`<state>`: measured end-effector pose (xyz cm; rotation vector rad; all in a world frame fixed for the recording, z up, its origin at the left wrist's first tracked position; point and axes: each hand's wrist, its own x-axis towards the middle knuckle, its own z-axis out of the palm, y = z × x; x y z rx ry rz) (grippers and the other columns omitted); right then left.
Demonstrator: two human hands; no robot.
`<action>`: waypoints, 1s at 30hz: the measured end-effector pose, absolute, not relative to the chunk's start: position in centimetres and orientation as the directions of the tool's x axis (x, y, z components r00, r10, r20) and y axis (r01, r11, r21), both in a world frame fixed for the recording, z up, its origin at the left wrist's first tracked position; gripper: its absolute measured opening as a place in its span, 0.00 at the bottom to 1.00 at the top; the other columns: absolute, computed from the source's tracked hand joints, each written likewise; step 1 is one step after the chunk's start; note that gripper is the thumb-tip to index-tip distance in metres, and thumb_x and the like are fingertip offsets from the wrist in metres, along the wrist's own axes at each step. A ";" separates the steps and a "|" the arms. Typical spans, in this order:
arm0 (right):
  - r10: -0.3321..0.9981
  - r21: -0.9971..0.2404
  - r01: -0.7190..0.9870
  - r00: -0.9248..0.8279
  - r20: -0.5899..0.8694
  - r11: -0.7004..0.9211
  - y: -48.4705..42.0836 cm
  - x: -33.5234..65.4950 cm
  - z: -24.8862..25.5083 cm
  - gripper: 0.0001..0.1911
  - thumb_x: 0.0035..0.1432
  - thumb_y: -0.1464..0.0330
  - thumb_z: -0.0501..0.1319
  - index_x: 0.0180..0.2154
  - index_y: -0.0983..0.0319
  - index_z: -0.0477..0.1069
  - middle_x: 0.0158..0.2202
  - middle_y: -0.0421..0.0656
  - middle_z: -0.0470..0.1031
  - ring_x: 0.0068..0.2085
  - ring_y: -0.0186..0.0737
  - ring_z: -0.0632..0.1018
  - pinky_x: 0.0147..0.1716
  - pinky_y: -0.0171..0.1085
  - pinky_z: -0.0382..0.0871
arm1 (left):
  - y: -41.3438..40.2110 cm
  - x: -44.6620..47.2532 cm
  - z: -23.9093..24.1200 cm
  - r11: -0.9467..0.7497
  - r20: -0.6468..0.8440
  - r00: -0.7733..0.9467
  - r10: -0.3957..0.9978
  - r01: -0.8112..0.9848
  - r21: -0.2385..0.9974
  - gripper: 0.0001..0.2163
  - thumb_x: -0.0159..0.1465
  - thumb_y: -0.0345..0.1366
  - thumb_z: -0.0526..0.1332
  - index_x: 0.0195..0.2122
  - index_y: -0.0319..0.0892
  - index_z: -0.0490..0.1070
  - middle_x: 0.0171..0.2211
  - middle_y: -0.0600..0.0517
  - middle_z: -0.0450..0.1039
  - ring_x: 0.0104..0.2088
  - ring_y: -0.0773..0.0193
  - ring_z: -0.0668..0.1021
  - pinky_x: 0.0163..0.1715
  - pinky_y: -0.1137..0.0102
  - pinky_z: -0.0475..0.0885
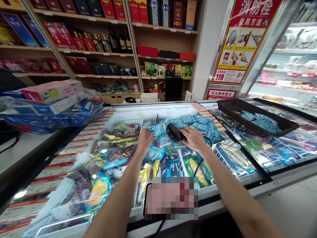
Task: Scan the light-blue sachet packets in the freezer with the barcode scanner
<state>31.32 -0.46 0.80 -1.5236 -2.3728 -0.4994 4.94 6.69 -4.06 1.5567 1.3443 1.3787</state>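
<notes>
My left hand (145, 138) reaches into an open chest freezer (153, 110) and grips a light blue packet (158, 129) at the top of a heap of the same packets (200, 124). My right hand (194, 138) is closed round a black handheld scanner (173, 132), whose head points at that packet. A black cable (198, 165) runs from the scanner back along my right forearm. Both arms stretch forward over the freezer's near rim.
Mixed frozen packs (114, 155) fill the freezer. A black basket (257, 115) with blue packets rests on the glass lid at right. Wrapped boxes (52, 105) sit on the counter at left. A blurred device lies on the near rim. Shelves of boxed bottles (99, 43) stand behind.
</notes>
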 end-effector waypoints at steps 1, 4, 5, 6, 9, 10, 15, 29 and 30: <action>0.827 0.109 0.918 -0.392 0.404 0.382 -0.5 31.2 0.7 0.21 0.61 0.63 0.55 0.56 0.56 0.62 0.47 0.45 0.72 0.43 0.42 0.75 0.37 0.36 0.62 | 6.8 4.9 -4.2 -0.262 0.292 -0.075 0.954 0.268 0.927 0.16 0.54 0.47 0.62 0.36 0.45 0.59 0.23 0.60 0.56 0.22 0.70 0.65 0.21 0.73 0.68; 0.846 0.058 0.925 -0.368 0.385 0.376 -0.7 30.7 0.5 0.17 0.61 0.61 0.55 0.51 0.56 0.66 0.45 0.43 0.73 0.42 0.41 0.75 0.34 0.35 0.61 | 7.0 4.8 -4.5 -0.268 0.294 -0.066 0.953 0.267 0.926 0.16 0.54 0.48 0.61 0.37 0.45 0.59 0.23 0.60 0.57 0.23 0.69 0.66 0.21 0.73 0.69; 0.849 0.052 0.924 -0.368 0.379 0.378 -0.8 30.6 0.5 0.16 0.61 0.61 0.55 0.50 0.56 0.66 0.44 0.43 0.73 0.42 0.41 0.76 0.33 0.35 0.61 | 7.1 4.8 -4.7 -0.269 0.295 -0.064 0.953 0.262 0.927 0.17 0.54 0.48 0.61 0.37 0.45 0.59 0.23 0.60 0.57 0.23 0.69 0.66 0.21 0.73 0.69; 0.851 0.048 0.924 -0.368 0.375 0.379 -0.9 30.5 0.4 0.16 0.61 0.61 0.55 0.50 0.56 0.66 0.44 0.43 0.73 0.42 0.41 0.76 0.33 0.35 0.61 | 7.2 4.7 -4.8 -0.271 0.295 -0.063 0.953 0.256 0.928 0.17 0.54 0.48 0.61 0.37 0.45 0.59 0.23 0.59 0.58 0.23 0.69 0.67 0.21 0.73 0.69; 0.855 0.029 0.925 -0.362 0.371 0.378 -1.1 30.5 0.4 0.16 0.60 0.60 0.56 0.49 0.57 0.66 0.45 0.43 0.73 0.42 0.40 0.76 0.33 0.34 0.61 | 7.4 4.7 -5.0 -0.271 0.292 -0.059 0.955 0.242 0.932 0.17 0.54 0.49 0.61 0.38 0.45 0.59 0.24 0.59 0.61 0.24 0.69 0.68 0.21 0.72 0.69; 0.857 0.021 0.926 -0.358 0.372 0.377 -1.2 30.6 0.4 0.16 0.60 0.60 0.56 0.49 0.57 0.66 0.46 0.43 0.73 0.43 0.40 0.76 0.33 0.34 0.61 | 7.4 4.7 -5.1 -0.269 0.291 -0.057 0.955 0.243 0.932 0.17 0.54 0.49 0.61 0.38 0.45 0.59 0.24 0.59 0.61 0.24 0.69 0.68 0.21 0.72 0.69; 0.862 -0.001 0.928 -0.346 0.371 0.373 -1.2 30.8 0.4 0.16 0.59 0.61 0.57 0.48 0.57 0.66 0.45 0.43 0.74 0.43 0.40 0.76 0.35 0.34 0.62 | 7.1 4.8 -4.7 -0.262 0.286 -0.062 0.956 0.259 0.930 0.17 0.54 0.49 0.61 0.37 0.45 0.59 0.23 0.60 0.58 0.24 0.69 0.67 0.22 0.73 0.70; 0.870 -0.011 0.949 -0.283 0.402 0.314 -1.6 31.9 -0.4 0.17 0.57 0.61 0.58 0.49 0.56 0.67 0.43 0.42 0.74 0.40 0.41 0.76 0.32 0.35 0.62 | 5.9 2.0 -4.3 -0.285 0.498 -0.497 0.711 0.444 0.849 0.18 0.61 0.46 0.56 0.48 0.42 0.59 0.37 0.47 0.73 0.37 0.61 0.77 0.40 0.65 0.71; 0.873 -0.008 0.952 -0.278 0.401 0.306 -1.6 32.1 -0.4 0.17 0.57 0.61 0.58 0.49 0.56 0.67 0.43 0.42 0.74 0.40 0.41 0.76 0.32 0.35 0.62 | 5.7 1.3 -4.3 -0.233 0.499 -0.516 0.696 0.496 0.837 0.18 0.61 0.45 0.56 0.48 0.42 0.60 0.36 0.47 0.73 0.37 0.60 0.77 0.41 0.64 0.71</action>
